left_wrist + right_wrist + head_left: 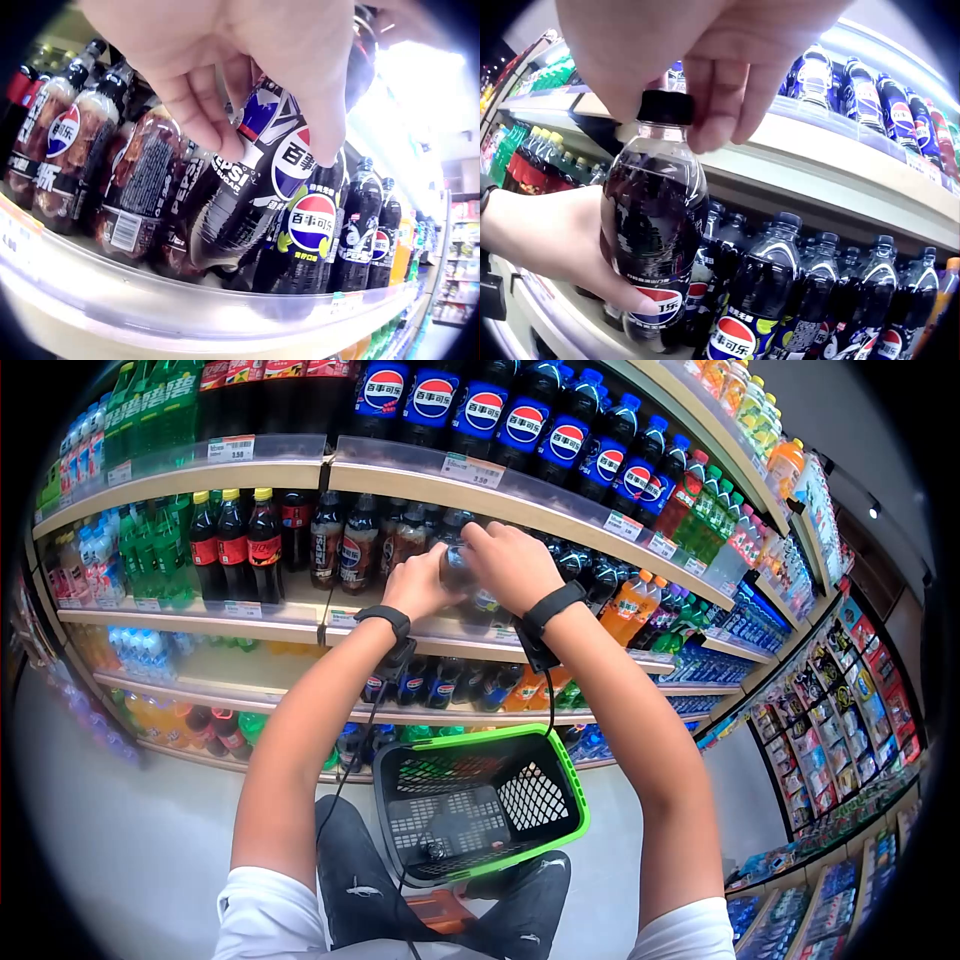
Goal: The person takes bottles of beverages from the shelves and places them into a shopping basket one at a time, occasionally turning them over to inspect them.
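Nearest the wearer, a pair of ripped dark jeans (355, 880) flanks a shopping basket (577, 790) with a bright green rim, which stands on the floor below the dark cola bottle (656, 217); a small dark item (437, 850) in it is too small to identify. The cola bottle itself is in both hands, just in front of the middle shelf (290, 622). The left hand (418, 585) wraps round its body, thumb lying across the red, white and blue label (660, 304). The right hand (515, 565) pinches the black cap (665, 107) between thumb and bent fingers. A black band circles each wrist. Just beside the cola bottle stands a bottle with lime pictures on its label (311, 217). To the left of the cola bottle are black-capped bottles with brown, ice-patterned wraps (71, 142), and further left, yellow-capped bottles with red labels (265, 545). To its right, past more dark bottles, come orange drinks (628, 610). Above the cola bottle, large blue-labelled bottles (480, 405) line the upper shelf (400, 460). Farthest off, well to the right of the cola bottle, a display rack (830, 710) holds rows of colourful packets.
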Tool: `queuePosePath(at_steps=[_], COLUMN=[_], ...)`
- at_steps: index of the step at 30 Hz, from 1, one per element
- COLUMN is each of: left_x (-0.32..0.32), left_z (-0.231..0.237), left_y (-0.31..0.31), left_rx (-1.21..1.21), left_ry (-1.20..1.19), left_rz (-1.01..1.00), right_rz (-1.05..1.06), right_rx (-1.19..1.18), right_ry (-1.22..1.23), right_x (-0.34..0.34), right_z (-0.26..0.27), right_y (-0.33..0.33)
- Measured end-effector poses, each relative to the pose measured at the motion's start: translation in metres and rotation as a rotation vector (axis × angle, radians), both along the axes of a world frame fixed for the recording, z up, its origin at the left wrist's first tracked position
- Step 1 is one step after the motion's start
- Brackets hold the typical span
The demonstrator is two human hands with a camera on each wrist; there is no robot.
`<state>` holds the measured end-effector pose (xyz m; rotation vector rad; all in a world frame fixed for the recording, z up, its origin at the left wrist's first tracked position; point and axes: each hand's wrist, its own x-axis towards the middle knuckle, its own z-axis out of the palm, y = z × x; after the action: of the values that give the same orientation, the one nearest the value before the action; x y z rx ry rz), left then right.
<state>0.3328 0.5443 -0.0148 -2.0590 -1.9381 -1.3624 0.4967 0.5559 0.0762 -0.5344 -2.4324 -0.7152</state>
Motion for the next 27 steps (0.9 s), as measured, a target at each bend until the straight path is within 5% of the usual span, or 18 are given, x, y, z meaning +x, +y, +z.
queuePosePath(at_steps=[3,7,13,21,24,25,27], left_x=[-0.003,0.0,0.003,-0.009,-0.023,-0.02,-0.004], left_z=[-0.016,-0.021,-0.031,-0.061,-0.092,-0.102,-0.123], left_y=[0.032,0.054,0.073,0.076,0.049,0.028,-0.03], left_rx=[-0.016,-0.221,-0.092,0.013,0.014,-0.05,0.158], left_ry=[-0.067,-0.055,-0.133,0.108,0.261,0.146,0.484], left_rz=[-0.017,0.037,0.018,0.115,0.098,0.078,0.032], right_rz=[-0.04,0.05,-0.29,-0.673,-0.936,-1.024,-1.124], right_rx=[0.101,-0.118,-0.567,-1.005,-1.322,-1.449,-1.516], right_ry=[0.031,0.147,0.121,-0.055,-0.152,-0.215,-0.303], right_x=[0.011,0.068,0.181,0.248,0.267,0.274,0.285], right_z=[-0.014,-0.058,-0.193,-0.366,-0.424,-0.444,-0.486], right_y=[-0.003,-0.049,-0.081,-0.044,-0.036,-0.04,-0.053])
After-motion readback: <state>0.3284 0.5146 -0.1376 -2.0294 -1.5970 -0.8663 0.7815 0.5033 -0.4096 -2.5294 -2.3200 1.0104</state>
